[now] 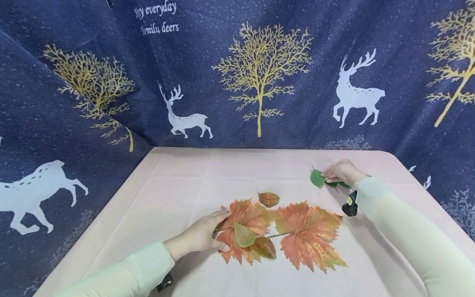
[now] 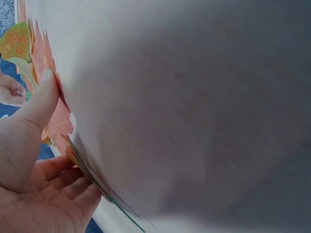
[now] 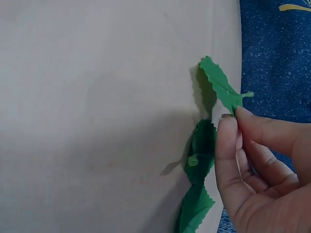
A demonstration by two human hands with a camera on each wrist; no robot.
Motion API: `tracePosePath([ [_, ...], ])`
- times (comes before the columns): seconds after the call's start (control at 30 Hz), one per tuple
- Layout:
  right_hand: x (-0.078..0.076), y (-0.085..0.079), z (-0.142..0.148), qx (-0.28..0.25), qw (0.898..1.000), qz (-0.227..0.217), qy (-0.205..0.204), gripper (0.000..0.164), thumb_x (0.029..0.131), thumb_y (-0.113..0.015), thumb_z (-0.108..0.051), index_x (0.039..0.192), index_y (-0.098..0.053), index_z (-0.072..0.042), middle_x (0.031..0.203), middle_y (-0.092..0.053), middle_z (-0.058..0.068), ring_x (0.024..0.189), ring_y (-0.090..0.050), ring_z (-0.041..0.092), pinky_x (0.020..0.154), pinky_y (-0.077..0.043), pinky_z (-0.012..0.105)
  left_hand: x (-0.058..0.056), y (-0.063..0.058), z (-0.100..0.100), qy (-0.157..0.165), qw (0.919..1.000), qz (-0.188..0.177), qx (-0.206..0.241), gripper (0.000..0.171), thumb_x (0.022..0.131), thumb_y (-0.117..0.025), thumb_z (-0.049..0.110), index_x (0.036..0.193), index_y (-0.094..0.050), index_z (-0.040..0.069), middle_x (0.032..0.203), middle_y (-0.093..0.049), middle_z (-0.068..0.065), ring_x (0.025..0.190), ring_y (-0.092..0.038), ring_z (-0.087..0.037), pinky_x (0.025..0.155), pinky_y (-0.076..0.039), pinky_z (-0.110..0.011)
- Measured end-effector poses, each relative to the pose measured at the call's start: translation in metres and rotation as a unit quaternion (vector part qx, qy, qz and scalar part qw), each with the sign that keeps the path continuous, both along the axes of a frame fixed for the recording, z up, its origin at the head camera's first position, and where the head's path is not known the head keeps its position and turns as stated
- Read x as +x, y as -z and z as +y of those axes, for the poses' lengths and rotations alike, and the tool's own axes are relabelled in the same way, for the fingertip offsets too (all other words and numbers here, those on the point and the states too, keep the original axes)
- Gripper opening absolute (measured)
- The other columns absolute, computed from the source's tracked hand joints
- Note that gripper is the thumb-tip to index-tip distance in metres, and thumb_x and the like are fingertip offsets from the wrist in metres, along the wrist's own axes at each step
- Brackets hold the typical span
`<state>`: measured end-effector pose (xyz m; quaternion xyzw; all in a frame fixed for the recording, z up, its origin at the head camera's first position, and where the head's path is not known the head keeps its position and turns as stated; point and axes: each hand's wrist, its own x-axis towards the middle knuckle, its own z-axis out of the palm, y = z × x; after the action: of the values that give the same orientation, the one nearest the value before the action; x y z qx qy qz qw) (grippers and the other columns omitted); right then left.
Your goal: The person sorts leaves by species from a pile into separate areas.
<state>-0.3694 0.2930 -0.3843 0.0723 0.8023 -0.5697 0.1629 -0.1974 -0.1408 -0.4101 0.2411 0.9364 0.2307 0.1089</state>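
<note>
My left hand (image 1: 202, 233) rests at the left side of an orange maple-like leaf (image 1: 256, 216), thumb and fingers spread apart on it. In the left wrist view its thumb (image 2: 46, 92) lies along the edge of the orange leaf (image 2: 60, 119), and the other fingers are beside a thin green-tipped stem (image 2: 119, 206). A small yellow-green leaf (image 1: 243, 235) lies over the orange one. At the back right, my right hand (image 1: 341, 171) pinches a small green leaf (image 3: 221, 85) between thumb and fingertips. More green leaves (image 3: 199, 153) lie on the table below that hand.
A second orange leaf (image 1: 309, 235) lies to the right of the first. A small reddish-green leaf (image 1: 269, 199) is just behind them, and another (image 1: 265, 247) in front. The pale tablecloth (image 1: 178, 177) meets a dark blue backdrop (image 1: 230, 123) printed with deer and trees.
</note>
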Motion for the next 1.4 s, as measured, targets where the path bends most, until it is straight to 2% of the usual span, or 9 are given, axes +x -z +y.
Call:
tracePosePath([
  [0.3,0.002,-0.003,0.007,0.004,0.999,-0.015,0.043,0.040,0.088,-0.062,0.004,0.124,-0.052,0.020,0.066,-0.071,0.000,0.060,-0.070,0.008,0.073,-0.060,0.027,-0.002,0.001,0.000,0.001,1.0000,-0.003,-0.006,0.096,0.071,-0.083,0.037,0.147,-0.037,0.000,0.154,-0.034,-0.018,0.142,-0.033,-0.039,0.115,-0.031,-0.052],
  [0.5,0.003,-0.020,0.012,-0.035,0.998,-0.003,0.053,0.024,0.090,-0.060,0.004,0.112,-0.062,0.012,0.064,-0.070,0.000,0.060,-0.069,0.007,0.071,-0.059,0.022,-0.003,0.001,-0.001,-0.003,1.0000,-0.003,-0.007,0.095,0.072,-0.083,0.037,0.147,-0.037,0.001,0.154,-0.035,-0.019,0.141,-0.034,-0.040,0.114,-0.032,-0.053],
  [0.6,0.004,-0.030,0.014,-0.030,0.999,0.005,0.030,0.023,0.092,-0.057,0.002,0.113,-0.060,0.011,0.065,-0.069,-0.003,0.063,-0.069,0.005,0.075,-0.059,0.022,-0.003,0.000,-0.002,-0.005,1.0000,-0.005,-0.004,0.095,0.072,-0.083,0.037,0.147,-0.037,0.001,0.154,-0.035,-0.019,0.141,-0.034,-0.040,0.114,-0.032,-0.054],
  [0.77,0.007,-0.040,0.014,-0.031,0.999,0.016,-0.005,0.033,0.095,-0.053,0.002,0.123,-0.050,0.018,0.068,-0.069,-0.005,0.067,-0.068,0.004,0.079,-0.058,0.022,-0.002,-0.001,-0.003,-0.010,0.9999,-0.008,-0.004,0.094,0.073,-0.083,0.036,0.147,-0.037,0.002,0.153,-0.036,-0.020,0.140,-0.034,-0.040,0.114,-0.032,-0.054],
  [1.1,0.018,-0.039,0.003,-0.016,0.998,0.010,-0.059,0.052,0.098,-0.052,-0.005,0.140,-0.032,0.018,0.076,-0.068,-0.012,0.077,-0.067,0.001,0.083,-0.056,0.020,-0.001,0.001,-0.002,-0.007,0.9999,-0.010,-0.012,0.096,0.071,-0.083,0.037,0.147,-0.037,0.002,0.154,-0.034,-0.018,0.142,-0.033,-0.039,0.115,-0.031,-0.053],
  [1.27,0.019,-0.042,-0.008,-0.017,0.996,0.016,-0.086,0.052,0.099,-0.050,-0.005,0.141,-0.030,0.018,0.082,-0.066,-0.012,0.080,-0.065,0.000,0.084,-0.055,0.019,-0.002,0.000,0.000,-0.002,0.9999,-0.003,-0.011,0.096,0.071,-0.083,0.036,0.147,-0.037,0.000,0.155,-0.033,-0.018,0.142,-0.033,-0.039,0.115,-0.031,-0.052],
  [1.4,0.023,-0.043,-0.016,-0.012,0.994,0.017,-0.106,0.049,0.099,-0.050,-0.007,0.139,-0.035,0.017,0.087,-0.066,-0.011,0.083,-0.064,0.001,0.091,-0.054,0.024,-0.001,0.000,0.001,0.002,1.0000,-0.006,-0.007,0.096,0.071,-0.083,0.036,0.147,-0.036,-0.001,0.155,-0.033,-0.019,0.142,-0.032,-0.039,0.115,-0.030,-0.052],
])
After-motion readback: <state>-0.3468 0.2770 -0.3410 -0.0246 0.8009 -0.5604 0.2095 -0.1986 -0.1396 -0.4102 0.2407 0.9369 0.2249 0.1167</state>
